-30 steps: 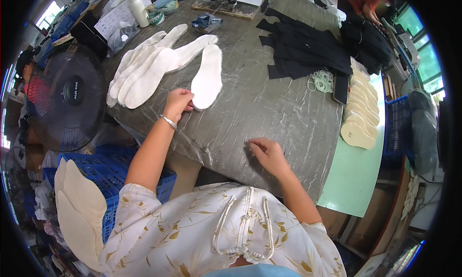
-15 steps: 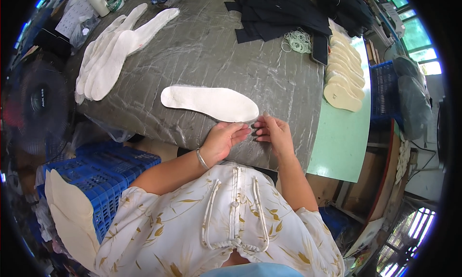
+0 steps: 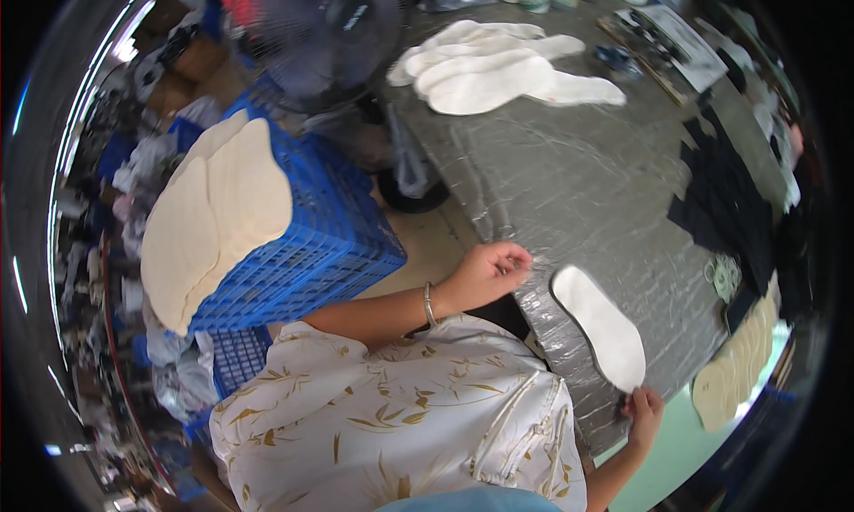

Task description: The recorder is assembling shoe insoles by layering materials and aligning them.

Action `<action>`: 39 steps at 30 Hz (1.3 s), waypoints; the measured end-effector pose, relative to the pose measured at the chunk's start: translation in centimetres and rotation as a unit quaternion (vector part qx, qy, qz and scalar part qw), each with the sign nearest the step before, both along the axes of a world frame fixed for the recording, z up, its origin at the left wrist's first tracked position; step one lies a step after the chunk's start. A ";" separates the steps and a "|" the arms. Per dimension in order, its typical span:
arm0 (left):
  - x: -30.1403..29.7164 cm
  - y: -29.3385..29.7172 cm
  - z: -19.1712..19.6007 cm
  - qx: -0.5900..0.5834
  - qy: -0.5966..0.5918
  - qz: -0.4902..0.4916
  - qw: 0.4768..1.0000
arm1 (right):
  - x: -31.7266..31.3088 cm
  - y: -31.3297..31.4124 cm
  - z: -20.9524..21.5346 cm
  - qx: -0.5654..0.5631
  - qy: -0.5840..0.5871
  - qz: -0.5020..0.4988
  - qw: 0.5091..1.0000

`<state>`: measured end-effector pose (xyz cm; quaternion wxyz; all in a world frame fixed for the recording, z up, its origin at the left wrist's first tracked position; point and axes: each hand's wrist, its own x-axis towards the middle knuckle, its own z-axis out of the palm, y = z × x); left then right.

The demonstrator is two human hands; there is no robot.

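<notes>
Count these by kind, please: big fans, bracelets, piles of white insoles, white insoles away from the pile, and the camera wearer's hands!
Big fan: 1
Bracelet: 1
Pile of white insoles: 1
White insole away from the pile: 1
Wearer's hands: 2 (left hand, right hand)
Total: 6

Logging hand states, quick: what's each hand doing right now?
Left hand: open, loosely curled, holding nothing.
Right hand: at the wider end of the lone white insole; whether closed on it cannot be told.

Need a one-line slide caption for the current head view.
Right hand at one end of a white insole on a grey table; left hand apart, near the edge.
</notes>
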<state>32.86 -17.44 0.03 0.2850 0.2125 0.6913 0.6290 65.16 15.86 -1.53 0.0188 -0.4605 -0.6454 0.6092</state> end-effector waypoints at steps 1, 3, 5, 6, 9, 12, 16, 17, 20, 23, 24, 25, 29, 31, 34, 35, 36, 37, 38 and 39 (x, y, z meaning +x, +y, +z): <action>-0.7 -2.2 0.5 -0.004 0.071 0.078 0.994 | 1.0 0.6 0.6 0.014 -0.027 0.023 0.999; -2.0 -7.0 1.3 -0.062 0.220 0.204 0.952 | 2.0 2.0 1.5 0.035 -0.112 0.064 0.991; -3.4 -11.3 2.1 -0.142 0.382 0.270 0.872 | 4.5 3.0 2.3 0.049 -0.173 0.073 0.981; -3.7 -13.7 2.6 -0.177 0.468 0.298 0.813 | 5.8 4.5 2.2 0.095 -0.214 0.079 0.969; -2.3 -20.7 4.9 -0.262 0.509 0.401 0.715 | 2.4 4.9 7.5 0.192 -0.328 0.110 0.918; -1.5 -28.0 5.6 -0.306 0.531 0.501 0.611 | 3.6 7.0 9.4 0.274 -0.214 0.063 0.936; 0.6 -37.7 7.6 -0.467 0.537 0.466 0.525 | -1.6 7.7 10.5 0.384 -0.153 0.152 0.898; 1.5 -40.0 7.7 -0.470 0.533 0.471 0.522 | -2.6 8.8 9.6 0.387 -0.149 0.159 0.896; 0.8 -43.7 7.6 -0.469 0.484 0.399 0.621 | -3.4 8.9 7.3 0.433 -0.003 0.182 0.883; 2.0 -44.6 9.4 -0.446 0.484 0.383 0.648 | -5.9 7.5 6.9 0.392 -0.007 0.194 0.899; 1.9 -44.9 10.0 -0.445 0.486 0.384 0.647 | -6.2 7.1 7.0 0.393 -0.005 0.192 0.899; 1.4 -45.6 10.8 -0.445 0.502 0.392 0.629 | -6.2 6.4 7.1 0.386 -0.011 0.191 0.903; -5.9 -47.5 14.9 -0.464 0.564 0.413 0.544 | -5.1 3.5 8.9 0.382 -0.023 0.169 0.908; -6.6 -50.8 19.1 -0.475 0.614 0.428 0.462 | -6.6 3.6 8.3 0.382 0.004 0.185 0.905; -13.0 -52.5 23.8 -0.453 0.647 0.502 0.352 | -6.0 2.3 9.3 0.400 -0.002 0.184 0.898; -13.6 -51.7 25.7 -0.454 0.620 0.536 0.349 | -6.2 1.6 9.6 0.407 0.005 0.170 0.897; -13.9 -52.4 27.8 -0.462 0.608 0.559 0.323 | -6.6 1.5 10.0 0.408 0.009 0.163 0.898; -14.1 -51.6 29.4 -0.442 0.610 0.594 0.281 | -6.9 1.4 10.7 0.433 -0.003 0.180 0.883; -13.9 -52.3 31.8 -0.424 0.642 0.592 0.241 | -7.4 1.6 11.3 0.456 -0.011 0.199 0.867; -13.6 -50.8 33.8 -0.391 0.610 0.621 0.297 | -7.9 1.1 12.4 0.451 -0.017 0.187 0.873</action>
